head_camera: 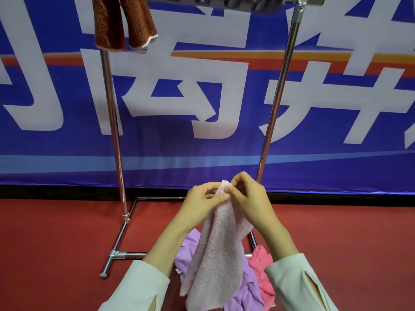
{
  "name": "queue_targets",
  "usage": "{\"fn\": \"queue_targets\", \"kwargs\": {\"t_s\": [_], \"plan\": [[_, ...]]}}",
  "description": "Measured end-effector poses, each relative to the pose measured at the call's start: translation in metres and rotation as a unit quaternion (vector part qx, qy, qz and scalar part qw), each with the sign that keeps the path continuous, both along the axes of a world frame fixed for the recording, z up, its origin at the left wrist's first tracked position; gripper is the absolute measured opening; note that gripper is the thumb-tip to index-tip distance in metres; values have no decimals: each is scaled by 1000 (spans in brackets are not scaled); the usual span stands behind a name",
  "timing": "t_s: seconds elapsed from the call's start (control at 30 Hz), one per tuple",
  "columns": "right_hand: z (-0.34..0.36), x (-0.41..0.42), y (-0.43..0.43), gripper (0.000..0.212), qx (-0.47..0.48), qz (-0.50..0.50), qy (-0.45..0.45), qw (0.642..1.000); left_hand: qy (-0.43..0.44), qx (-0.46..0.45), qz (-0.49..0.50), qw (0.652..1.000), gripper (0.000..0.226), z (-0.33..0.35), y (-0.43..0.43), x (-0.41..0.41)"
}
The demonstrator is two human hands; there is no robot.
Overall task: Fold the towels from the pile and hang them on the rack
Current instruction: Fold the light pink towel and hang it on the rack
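While both hands pinch one top corner, the pale pink towel (215, 254) hangs as a narrow strip, long axis straight down, nothing spread yet. At the top of the rack (112, 120), by its left post: rust-brown towel (121, 23) already hung. In front of the rack's base, between its posts: left hand (203, 202) with thumb and fingers curled onto the corner, right hand (249, 198) touching it, fingertips nipping the same corner. Lilac towel (190, 248) and hot pink towel (260, 265) lie on the rack's base rail, under the strip. My read: hands equally near, next they slide apart along the top edge; free hanging space is well above them
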State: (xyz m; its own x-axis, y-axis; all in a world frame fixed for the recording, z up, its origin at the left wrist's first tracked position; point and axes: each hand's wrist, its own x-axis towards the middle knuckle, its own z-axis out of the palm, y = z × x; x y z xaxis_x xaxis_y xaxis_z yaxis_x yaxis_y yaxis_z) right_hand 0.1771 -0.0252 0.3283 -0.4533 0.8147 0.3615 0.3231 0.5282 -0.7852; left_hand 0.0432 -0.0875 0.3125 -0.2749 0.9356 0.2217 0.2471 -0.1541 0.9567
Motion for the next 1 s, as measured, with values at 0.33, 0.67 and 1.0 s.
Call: {"fn": "queue_targets", "kwargs": {"t_s": [0.33,0.67,1.0], "plan": [[-8,9,8,25,-50,145,-153,976,-96,76,61,991,19,9,-2,-11],[-9,14,15,22,118,34,-375,919,-118,103,128,979,17,5,-6,-41],[-3,30,21,24,-3,-23,-53,998,-126,56,183,973,17,-7,-4,-50]]}}
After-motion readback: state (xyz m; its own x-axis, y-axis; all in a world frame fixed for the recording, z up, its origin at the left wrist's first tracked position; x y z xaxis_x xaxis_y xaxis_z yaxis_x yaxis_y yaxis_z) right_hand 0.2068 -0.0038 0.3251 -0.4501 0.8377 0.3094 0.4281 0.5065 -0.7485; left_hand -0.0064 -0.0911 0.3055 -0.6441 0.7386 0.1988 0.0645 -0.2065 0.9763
